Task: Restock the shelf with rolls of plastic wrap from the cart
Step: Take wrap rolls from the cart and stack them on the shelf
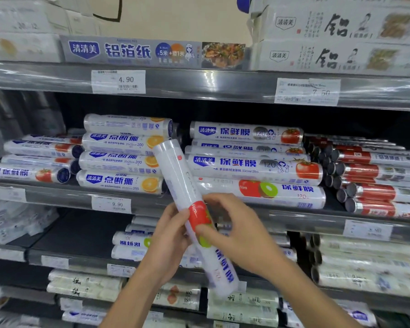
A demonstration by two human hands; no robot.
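While tilted, the roll [194, 216] is gripped by both hands: left hand [169, 235], right hand [234, 230].

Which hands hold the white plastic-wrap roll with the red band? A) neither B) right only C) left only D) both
D: the left hand and right hand both grip the white plastic-wrap roll with the red band at that band, holding it tilted.

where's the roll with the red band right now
Head view, centre: the roll is held tilted in front of the shelves, left hand and right hand gripping its red band, upper end between the orange-label stack and the tomato-label stack.
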